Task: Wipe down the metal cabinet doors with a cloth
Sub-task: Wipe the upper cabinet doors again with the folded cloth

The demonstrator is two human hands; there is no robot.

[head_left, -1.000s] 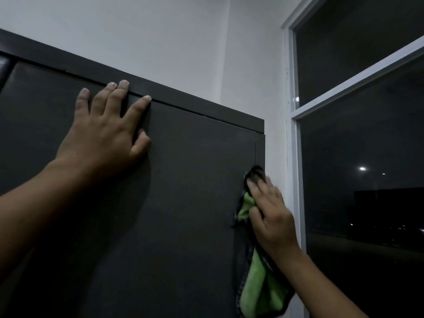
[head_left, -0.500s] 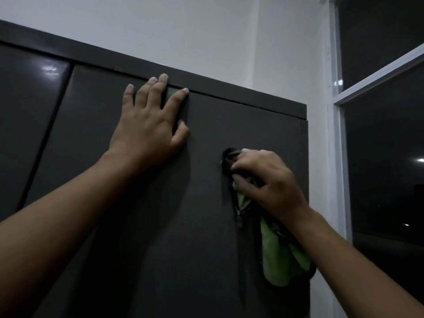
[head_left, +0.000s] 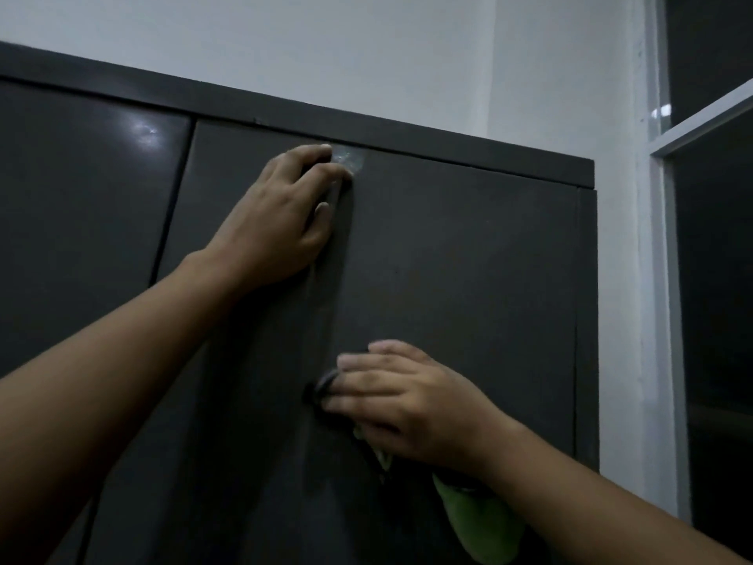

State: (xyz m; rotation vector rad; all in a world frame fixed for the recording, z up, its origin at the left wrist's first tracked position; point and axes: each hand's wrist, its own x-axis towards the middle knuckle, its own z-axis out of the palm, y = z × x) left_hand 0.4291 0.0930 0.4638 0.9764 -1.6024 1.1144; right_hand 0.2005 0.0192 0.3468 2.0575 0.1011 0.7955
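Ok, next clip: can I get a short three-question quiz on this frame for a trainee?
1. True or false: the left hand is the one with the cloth.
2. What colour is the part of the cloth that hangs below the hand? A red, B green, C white.
3. Fill in: the right hand presses the cloth against a dark metal ____.

Key
1. False. The cloth is under the right hand, and the left hand rests higher up, near the top edge.
2. B.
3. cabinet door.
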